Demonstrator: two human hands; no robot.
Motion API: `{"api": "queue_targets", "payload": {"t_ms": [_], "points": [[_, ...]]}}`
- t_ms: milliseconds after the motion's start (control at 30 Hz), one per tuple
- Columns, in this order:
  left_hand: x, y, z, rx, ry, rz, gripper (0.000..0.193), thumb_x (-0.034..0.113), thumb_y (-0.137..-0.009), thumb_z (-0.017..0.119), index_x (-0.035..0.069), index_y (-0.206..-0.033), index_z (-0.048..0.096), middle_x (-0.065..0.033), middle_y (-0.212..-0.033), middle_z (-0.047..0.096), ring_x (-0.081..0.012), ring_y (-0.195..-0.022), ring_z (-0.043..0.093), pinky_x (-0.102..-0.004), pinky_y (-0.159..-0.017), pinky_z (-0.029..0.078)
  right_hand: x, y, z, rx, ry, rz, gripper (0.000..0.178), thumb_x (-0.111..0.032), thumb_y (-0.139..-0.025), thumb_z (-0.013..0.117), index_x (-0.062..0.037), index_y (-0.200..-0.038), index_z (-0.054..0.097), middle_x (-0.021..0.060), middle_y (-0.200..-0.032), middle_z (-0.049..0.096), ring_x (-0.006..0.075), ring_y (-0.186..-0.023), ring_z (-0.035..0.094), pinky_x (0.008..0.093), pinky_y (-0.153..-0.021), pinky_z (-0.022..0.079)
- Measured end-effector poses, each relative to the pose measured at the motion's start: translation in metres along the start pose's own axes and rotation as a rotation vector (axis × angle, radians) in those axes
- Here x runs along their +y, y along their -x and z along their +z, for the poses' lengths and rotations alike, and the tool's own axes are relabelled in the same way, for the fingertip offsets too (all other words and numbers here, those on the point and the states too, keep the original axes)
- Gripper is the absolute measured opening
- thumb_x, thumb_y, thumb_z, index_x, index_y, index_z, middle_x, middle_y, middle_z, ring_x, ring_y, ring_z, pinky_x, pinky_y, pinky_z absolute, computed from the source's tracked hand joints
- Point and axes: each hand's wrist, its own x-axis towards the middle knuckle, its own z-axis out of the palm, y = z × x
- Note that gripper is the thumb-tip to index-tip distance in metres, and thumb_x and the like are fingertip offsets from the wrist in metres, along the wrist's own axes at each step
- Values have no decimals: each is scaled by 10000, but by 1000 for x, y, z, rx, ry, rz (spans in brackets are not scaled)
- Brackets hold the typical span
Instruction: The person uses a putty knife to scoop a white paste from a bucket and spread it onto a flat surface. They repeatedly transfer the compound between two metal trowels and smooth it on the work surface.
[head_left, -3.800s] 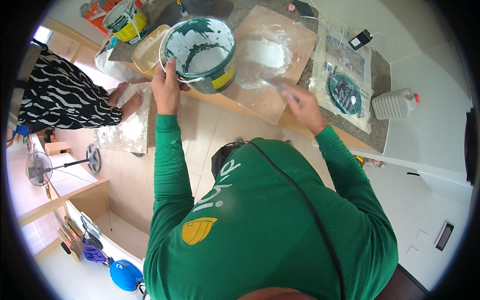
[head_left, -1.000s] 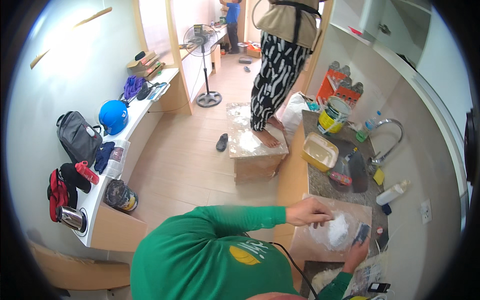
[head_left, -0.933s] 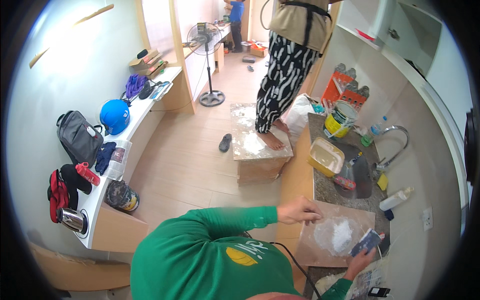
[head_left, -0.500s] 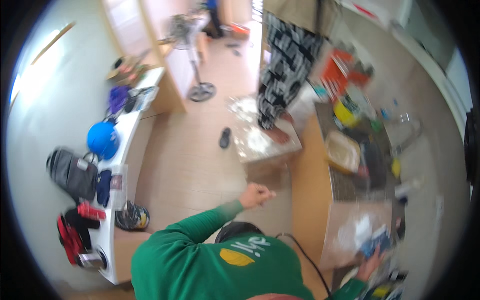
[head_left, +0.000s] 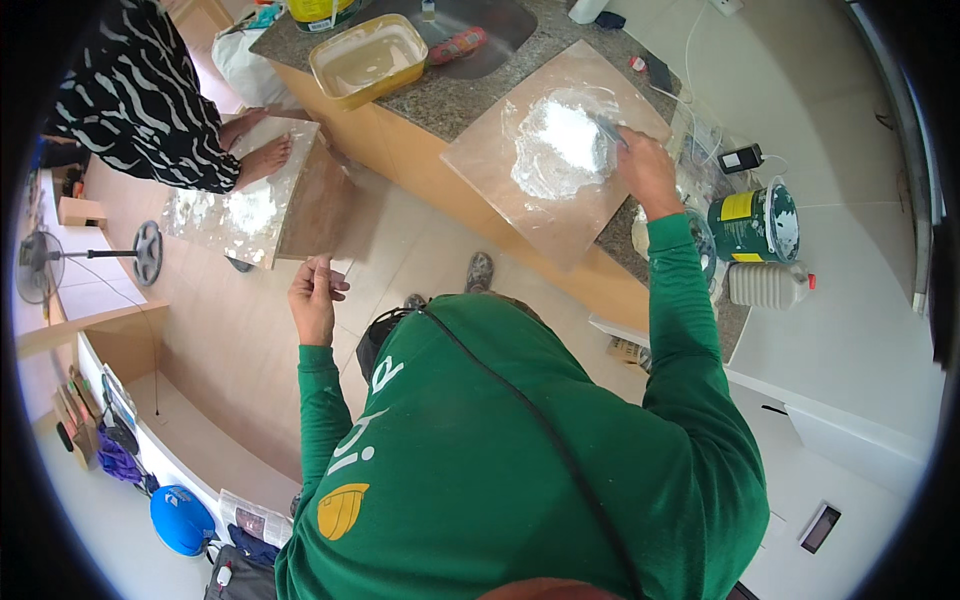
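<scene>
My right hand is closed round a putty knife, most of whose grip is hidden by the fingers. Its grey blade touches the right side of the white powdery heap. That heap spreads in a thin, smeared ring over a square tan board on the stone counter. Away to the left, my left hand hangs over the floor with fingers loosely curled and nothing visible in them. It is near the corner of a white-spattered box.
A person in black-and-white patterned trousers stands barefoot on the box. The counter holds a yellow-rimmed basin, a metal sink, a green bucket and a plastic jug. A pedestal fan stands at far left.
My view has swung right, so the counter and board now sit at the top centre. The putty knife is now at the white heap. My left hand stays loosely curled.
</scene>
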Motion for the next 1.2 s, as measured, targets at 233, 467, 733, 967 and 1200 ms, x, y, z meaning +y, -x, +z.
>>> {"api": "queue_targets", "payload": {"t_ms": [233, 467, 733, 967, 1200], "points": [[2, 2, 14, 12, -3, -11, 348, 369, -1054, 595, 36, -1109, 682, -33, -809, 675, -115, -690, 666, -239, -588, 498, -1, -3, 11, -62, -44, 50, 319, -163, -911, 621, -151, -1216, 715, 221, -1024, 721, 421, -988, 686, 525, -872, 535], [-3, 4, 19, 15, -22, -56, 346, 372, -1052, 598, 43, -1119, 680, -26, -794, 666, -113, -687, 662, -234, -585, 493, 19, -25, -38, -282, -125, -248, 302, -206, -943, 624, -92, -1205, 720, 217, -1085, 719, 420, -1010, 670, 482, -899, 516], [3, 3, 38, 3, -19, -35, 372, 387, -1045, 607, 26, -1110, 671, -28, -798, 667, -115, -695, 666, -236, -585, 496, 35, -62, -21, -333, -51, -232, 293, -174, -914, 617, -148, -1176, 745, 185, -1070, 721, 403, -1015, 664, 486, -905, 511], [-3, 6, 46, -9, -25, -63, 365, 388, -1043, 609, 30, -1079, 668, -31, -808, 672, -120, -698, 670, -236, -586, 500, 26, -69, -11, -142, 161, -522, 292, -150, -894, 617, -168, -1147, 762, 150, -1040, 733, 371, -1019, 679, 480, -910, 530], [6, -5, 61, 6, -54, -49, 360, 378, -1047, 603, 29, -1098, 673, -32, -811, 672, -120, -700, 669, -239, -599, 508, 22, -57, -11, -268, 177, -404, 244, -100, -859, 574, -98, -1017, 760, 202, -961, 729, 398, -944, 704, 512, -819, 544]]}}
